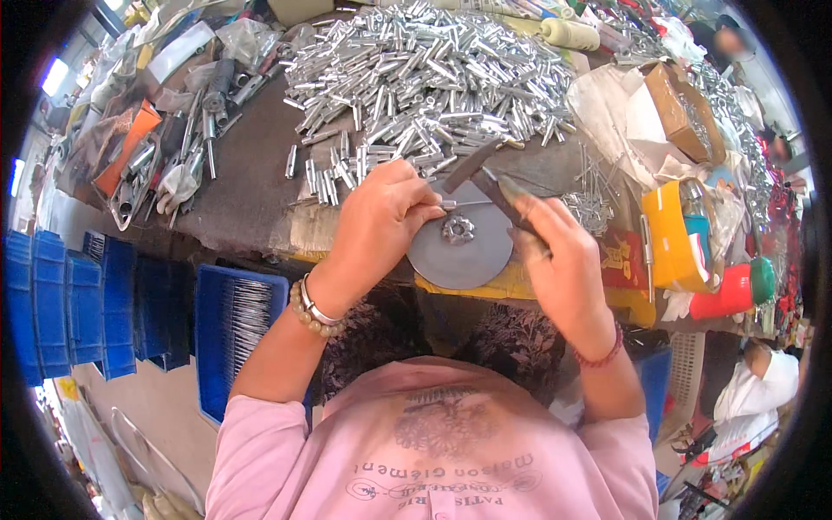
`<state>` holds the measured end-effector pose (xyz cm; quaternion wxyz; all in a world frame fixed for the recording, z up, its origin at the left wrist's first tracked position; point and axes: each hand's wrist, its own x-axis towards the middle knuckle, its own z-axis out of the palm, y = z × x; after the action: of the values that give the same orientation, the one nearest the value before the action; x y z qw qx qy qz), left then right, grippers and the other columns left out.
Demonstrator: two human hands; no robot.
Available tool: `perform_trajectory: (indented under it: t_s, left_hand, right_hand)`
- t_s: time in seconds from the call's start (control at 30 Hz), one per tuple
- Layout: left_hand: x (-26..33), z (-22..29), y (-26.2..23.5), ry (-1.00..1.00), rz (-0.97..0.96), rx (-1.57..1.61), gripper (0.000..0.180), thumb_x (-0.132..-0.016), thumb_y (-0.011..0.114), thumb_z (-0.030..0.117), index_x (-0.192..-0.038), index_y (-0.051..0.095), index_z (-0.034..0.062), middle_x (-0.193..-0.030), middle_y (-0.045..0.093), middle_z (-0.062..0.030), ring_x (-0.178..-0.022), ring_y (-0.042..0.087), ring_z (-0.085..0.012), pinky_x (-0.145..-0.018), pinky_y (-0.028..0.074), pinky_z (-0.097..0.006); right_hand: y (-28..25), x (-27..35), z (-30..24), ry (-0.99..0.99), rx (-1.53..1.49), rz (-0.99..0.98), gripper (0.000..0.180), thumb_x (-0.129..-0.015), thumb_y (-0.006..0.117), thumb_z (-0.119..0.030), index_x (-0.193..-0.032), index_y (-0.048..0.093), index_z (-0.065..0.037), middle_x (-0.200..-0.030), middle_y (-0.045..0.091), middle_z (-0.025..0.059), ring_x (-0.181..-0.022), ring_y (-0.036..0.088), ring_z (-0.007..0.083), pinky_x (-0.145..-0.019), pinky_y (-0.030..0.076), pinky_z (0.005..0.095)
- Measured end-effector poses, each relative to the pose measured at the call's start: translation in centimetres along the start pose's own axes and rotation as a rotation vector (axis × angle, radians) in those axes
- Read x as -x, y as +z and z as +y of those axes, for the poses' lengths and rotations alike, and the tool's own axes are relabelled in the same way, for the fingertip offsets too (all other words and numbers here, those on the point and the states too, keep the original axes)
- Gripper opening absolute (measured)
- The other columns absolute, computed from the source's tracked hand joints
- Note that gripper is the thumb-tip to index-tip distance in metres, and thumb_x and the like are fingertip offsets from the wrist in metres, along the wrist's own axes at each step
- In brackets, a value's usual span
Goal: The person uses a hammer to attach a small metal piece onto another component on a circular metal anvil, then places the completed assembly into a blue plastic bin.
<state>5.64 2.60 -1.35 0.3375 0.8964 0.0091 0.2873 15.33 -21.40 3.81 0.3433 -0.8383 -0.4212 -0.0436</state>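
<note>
My left hand (379, 227) pinches a small silver metal piece (447, 205) and holds it just above a round grey metal disc (459, 260) at the bench's front edge. A toothed metal fitting (458, 229) sits at the disc's centre. My right hand (563, 260) grips the handle of a small hammer (485, 178), whose dark head points left over the disc, close to the held piece. A large heap of short silver metal tubes (433, 78) lies behind both hands.
Thin metal pins (589, 204) lie right of the disc. A yellow container (672, 234), a red and green container (737, 290) and a cardboard box (680, 108) stand at right. Blue plastic crates (234, 329) sit below the bench at left. Tools and rags (156, 165) clutter the left.
</note>
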Motion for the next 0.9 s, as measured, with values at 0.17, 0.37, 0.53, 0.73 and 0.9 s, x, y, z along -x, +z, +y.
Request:
perform_trajectory:
  t_s: [0.17,0.37,0.53,0.73,0.9]
  left_hand:
    - [0.6,0.7,-0.9,-0.015,-0.04,0.002,0.015,-0.083,0.089,0.005,-0.094,0.078,0.0028,-0.089,0.068,-0.0107,-0.09,0.068,-0.0307,-0.08,0.054,-0.04]
    - [3.4,2.1,-1.8,-0.021,-0.051,0.024,0.017,-0.084,0.089,0.005,-0.1,0.082,0.0046,-0.094,0.069,-0.0103,-0.091,0.068,-0.0299,-0.08,0.054,-0.04]
    - [4.3,3.0,-2.3,-0.024,-0.103,0.009,0.018,-0.086,0.088,0.004,-0.103,0.083,0.0054,-0.096,0.068,-0.0086,-0.09,0.067,-0.0269,-0.08,0.053,-0.036]
    - [4.8,2.7,-2.1,-0.133,-0.113,0.134,0.019,-0.086,0.089,0.009,-0.103,0.083,0.0092,-0.096,0.069,-0.0071,-0.09,0.07,-0.0274,-0.078,0.055,-0.038]
    - [5.5,3.6,-1.2,0.005,0.151,0.041,0.026,-0.088,0.088,0.004,-0.112,0.083,0.0086,-0.097,0.07,-0.0094,-0.087,0.07,-0.0263,-0.076,0.055,-0.035]
  right_hand:
    - [-0.2,-0.8,1.9,0.024,-0.082,-0.091,0.042,-0.094,0.076,-0.001,-0.135,0.076,-0.008,-0.119,0.076,0.0171,-0.103,0.074,0.0413,-0.089,0.06,0.0447]
    - [-0.4,0.7,1.0,0.016,0.077,-0.112,0.035,-0.093,0.077,-0.005,-0.128,0.079,-0.009,-0.105,0.072,0.0153,-0.093,0.072,0.0389,-0.083,0.059,0.0453]
    - [-0.1,1.0,0.8,-0.285,0.306,0.102,0.029,-0.087,0.082,-0.007,-0.116,0.081,-0.01,-0.104,0.068,0.0087,-0.098,0.071,0.0327,-0.083,0.059,0.0423]
    - [1.0,4.8,-2.7,-0.056,0.092,-0.125,0.013,-0.087,0.082,-0.009,-0.096,0.073,-0.011,-0.094,0.068,0.0094,-0.087,0.074,0.0326,-0.073,0.059,0.046]
    - [1.5,6.1,-2.5,0.074,-0.121,-0.155,0.013,-0.091,0.079,-0.008,-0.102,0.074,-0.006,-0.092,0.075,0.0138,-0.075,0.075,0.0347,-0.066,0.058,0.0443]
